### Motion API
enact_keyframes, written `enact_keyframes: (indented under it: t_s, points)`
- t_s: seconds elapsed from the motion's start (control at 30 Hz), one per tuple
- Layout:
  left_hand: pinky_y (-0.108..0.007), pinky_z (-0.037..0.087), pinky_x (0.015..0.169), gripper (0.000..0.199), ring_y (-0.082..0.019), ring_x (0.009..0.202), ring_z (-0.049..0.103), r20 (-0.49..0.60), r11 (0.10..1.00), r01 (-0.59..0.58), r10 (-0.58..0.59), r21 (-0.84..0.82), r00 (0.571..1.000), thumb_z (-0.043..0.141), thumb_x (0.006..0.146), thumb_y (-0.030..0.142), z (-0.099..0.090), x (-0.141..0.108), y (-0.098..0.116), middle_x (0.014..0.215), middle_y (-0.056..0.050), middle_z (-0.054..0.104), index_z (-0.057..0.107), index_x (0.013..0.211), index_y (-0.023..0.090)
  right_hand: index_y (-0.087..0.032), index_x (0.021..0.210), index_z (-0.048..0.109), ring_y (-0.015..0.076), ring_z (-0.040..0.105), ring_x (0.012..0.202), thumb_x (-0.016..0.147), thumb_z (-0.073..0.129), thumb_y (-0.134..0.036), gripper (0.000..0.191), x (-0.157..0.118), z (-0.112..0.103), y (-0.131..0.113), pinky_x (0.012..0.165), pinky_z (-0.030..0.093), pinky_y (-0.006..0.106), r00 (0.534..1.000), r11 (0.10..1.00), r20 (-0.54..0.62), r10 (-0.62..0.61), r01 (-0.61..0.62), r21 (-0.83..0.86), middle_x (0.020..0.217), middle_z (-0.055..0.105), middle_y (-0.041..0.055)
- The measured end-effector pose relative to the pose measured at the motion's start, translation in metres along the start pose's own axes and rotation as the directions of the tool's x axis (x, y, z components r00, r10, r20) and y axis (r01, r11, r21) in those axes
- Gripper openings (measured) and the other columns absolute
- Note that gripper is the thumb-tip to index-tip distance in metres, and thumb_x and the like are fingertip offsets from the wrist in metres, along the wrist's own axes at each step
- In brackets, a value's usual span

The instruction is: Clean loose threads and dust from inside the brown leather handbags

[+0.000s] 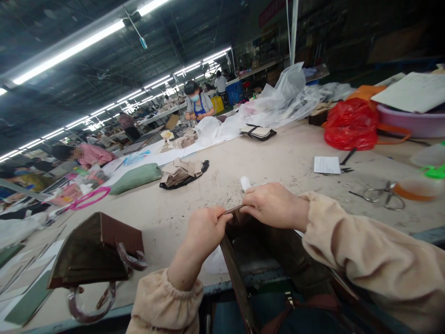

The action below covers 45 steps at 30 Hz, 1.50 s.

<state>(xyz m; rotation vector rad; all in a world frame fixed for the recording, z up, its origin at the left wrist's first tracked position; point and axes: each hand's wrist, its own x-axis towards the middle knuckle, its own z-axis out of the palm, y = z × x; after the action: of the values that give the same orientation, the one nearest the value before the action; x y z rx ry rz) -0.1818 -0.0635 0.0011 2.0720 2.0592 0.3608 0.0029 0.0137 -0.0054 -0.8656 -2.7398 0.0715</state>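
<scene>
Pinching the top edge of a dark brown handbag (pixel 264 260), the fingers of both hands are closed tight on the leather. The left hand (pixel 205 229) curls into a loose fist, thumb and forefinger clamped on the rim at its left end, wrist bent back above a beige sleeve cuff. The right hand (pixel 273 204) lies knuckles-up just beside it, fingertips folded down over the same rim, forearm coming in from the right in a matching beige sleeve. A small white tube-shaped object (pixel 245 183) pokes up behind the right fingers; whether that hand grips it cannot be told.

The rim runs straight between the two sets of fingertips, and the bag's open mouth drops away below them toward the near table edge. Its lower body and strap hardware are cut off by the bottom of the view and sit in shadow, so the inside is hard to read.

Farther out on the worn worktable (pixel 285 157), a second brown handbag (pixel 95 253) with looped handles lies to the left, well apart. Scissors (pixel 384 195) rest to the right, a red plastic bag (pixel 351 123) beyond them, and a stack of tan leather pieces (pixel 182 171) sits farther back.
</scene>
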Motion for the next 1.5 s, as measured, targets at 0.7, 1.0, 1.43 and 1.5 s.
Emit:
enact_keyframes:
  t_s: [0.7, 1.0, 1.43, 1.5]
  points:
    - [-0.031, 0.048, 0.083, 0.032, -0.023, 0.091, 0.066, -0.043, 0.922, 0.132, -0.158, -0.364, 0.986, 0.068, 0.072, 0.040, -0.009, -0.018, -0.011, 0.096, -0.005, 0.074, 0.073, 0.097, 0.019, -0.023, 0.077, 0.068, 0.0175, 0.061, 0.074, 0.090, 0.047, -0.038, 0.029, 0.000, 0.002, 0.000, 0.056, 0.031, 0.027, 1.000, 1.000, 0.012, 0.013, -0.012, -0.027, 0.082, 0.067, 0.0009]
    - [-0.027, 0.039, 0.063, 0.026, -0.019, 0.073, 0.062, -0.004, 0.997, 0.077, -0.077, 0.025, 0.997, 0.049, 0.085, 0.033, -0.018, -0.013, -0.002, 0.075, -0.004, 0.071, 0.070, 0.078, 0.020, -0.022, 0.079, 0.070, 0.0169, 0.061, 0.076, 0.088, 0.052, -0.038, 0.026, -0.001, 0.001, 0.001, 0.062, 0.036, 0.026, 1.000, 0.998, 0.006, 0.014, -0.014, 0.069, 0.083, 0.068, 0.0015]
    - [-0.024, 0.033, 0.055, 0.025, -0.014, 0.061, 0.052, 0.199, 0.974, -0.078, 0.122, -0.213, 0.972, 0.052, 0.082, 0.037, -0.001, 0.013, 0.021, 0.062, 0.001, 0.061, 0.071, 0.076, 0.021, -0.023, 0.118, 0.064, 0.0166, 0.060, 0.079, 0.068, 0.074, -0.041, 0.054, -0.005, 0.007, 0.023, 0.073, 0.043, 0.028, 0.997, 0.892, -0.044, 0.062, -0.035, 0.451, 0.086, 0.067, 0.0015]
    - [-0.024, 0.031, 0.055, 0.026, -0.013, 0.060, 0.051, 0.175, 0.975, -0.084, 0.121, -0.205, 0.977, 0.049, 0.084, 0.034, 0.003, 0.015, 0.020, 0.061, 0.002, 0.059, 0.068, 0.073, 0.020, -0.020, 0.129, 0.055, 0.0171, 0.061, 0.084, 0.063, 0.078, -0.043, 0.074, -0.009, 0.008, 0.031, 0.077, 0.046, 0.029, 0.998, 0.764, -0.012, 0.056, -0.035, 0.645, 0.094, 0.065, 0.0036]
